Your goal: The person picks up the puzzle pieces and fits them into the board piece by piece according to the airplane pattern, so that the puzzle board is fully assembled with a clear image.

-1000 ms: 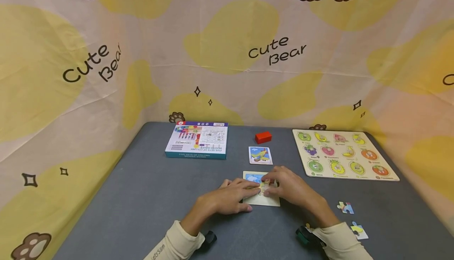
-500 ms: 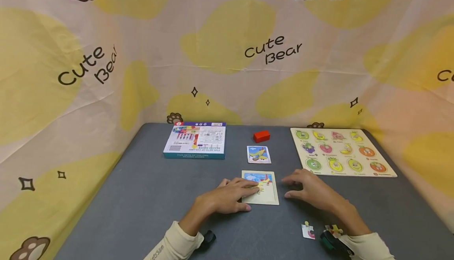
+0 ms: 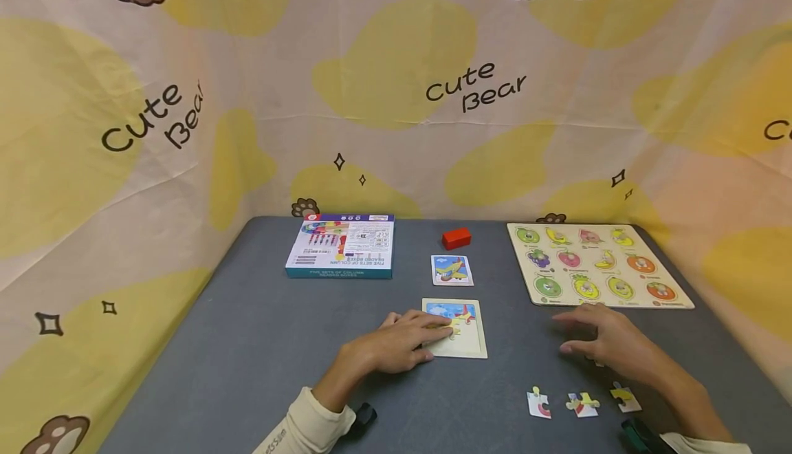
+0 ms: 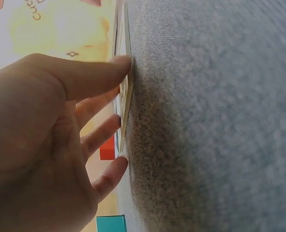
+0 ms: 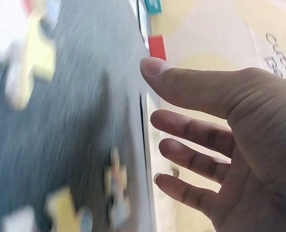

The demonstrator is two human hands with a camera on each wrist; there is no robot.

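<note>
A small jigsaw board [image 3: 467,345] lies in front of me, its upper part filled with blue sky and a bit of red plane. My left hand [image 3: 405,340] rests on its left side, fingers fairly straight over the picture and thumb at the near edge. In the left wrist view those fingertips touch the thin board [image 4: 127,92]. My right hand [image 3: 619,344] hovers with nothing in it, fingers spread, above a puzzle piece [image 3: 597,363] that it mostly hides. Nearer me lie three loose pieces: a pink-marked piece [image 3: 538,403], a yellow-and-red piece [image 3: 582,404] and a yellow-marked piece [image 3: 625,397].
Behind the board lies a card with a yellow plane [image 3: 452,271], and beyond it a red block [image 3: 456,238]. A flat boxed set [image 3: 339,247] sits at the back left. The fruit board [image 3: 600,265] lies at the back right, just beyond my right hand.
My right hand has left the jigsaw board and moved right to the loose pieces, uncovering several of them. My left hand has stayed on the board.
</note>
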